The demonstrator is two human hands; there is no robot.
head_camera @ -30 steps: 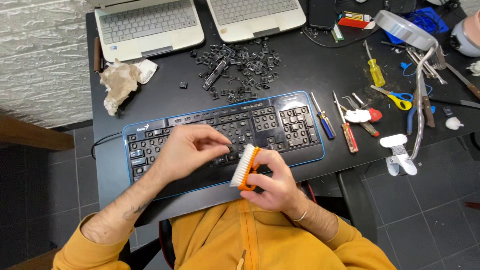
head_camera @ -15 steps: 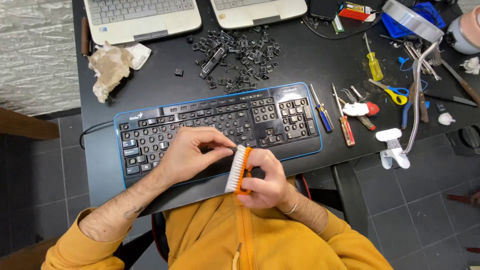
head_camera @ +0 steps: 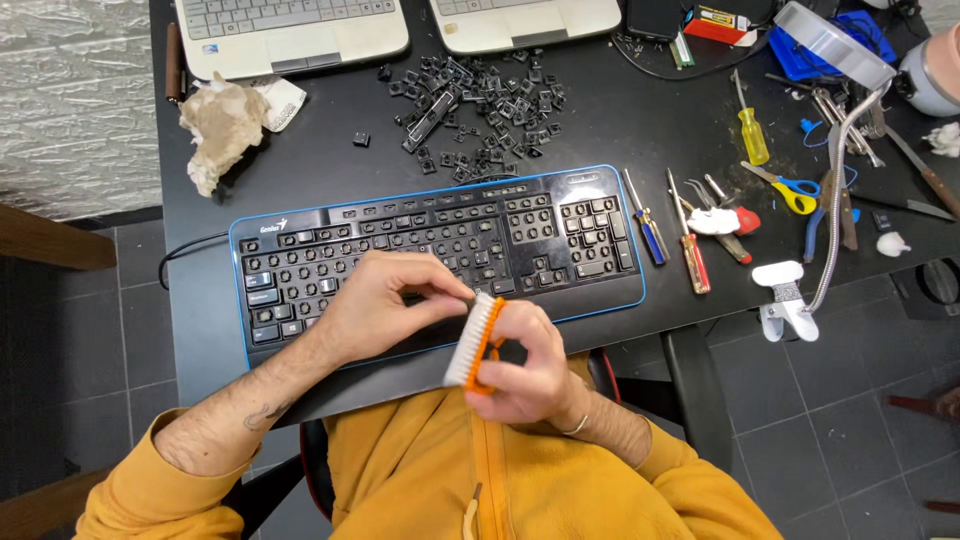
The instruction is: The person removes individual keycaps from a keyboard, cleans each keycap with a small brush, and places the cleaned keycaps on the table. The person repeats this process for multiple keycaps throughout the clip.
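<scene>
Upper left of the frame: a crumpled tissue wad lies on the black desk, just below a white laptop whose front edge is cut off by the top border. Second white laptop sits to its right, also partly cropped. Between and below them, a scatter of loose black keycaps spread over the desk surface.

Centre: black keyboard with a blue rim lies across the desk, slightly tilted, many key sockets bare. Left hand rests over the lower middle of the keyboard, fingers curled, fingertips pinched close together right at the bristles of the brush; whether something small is held between them, cannot tell. Just right of it, right hand is closed around an orange-backed scrub brush with white bristles, held near the front edge of the keyboard above the lap, bristles facing left toward the left hand. Thin ring on one right-hand finger. Yellow zip hoodie fills the bottom of the frame.

Right of the keyboard: blue-handled screwdriver, then red-handled screwdriver, both lying roughly upright in the frame. Farther right, yellow screwdriver, scissors with yellow and blue handles, and a gooseneck lamp clamped to the desk edge.
</scene>
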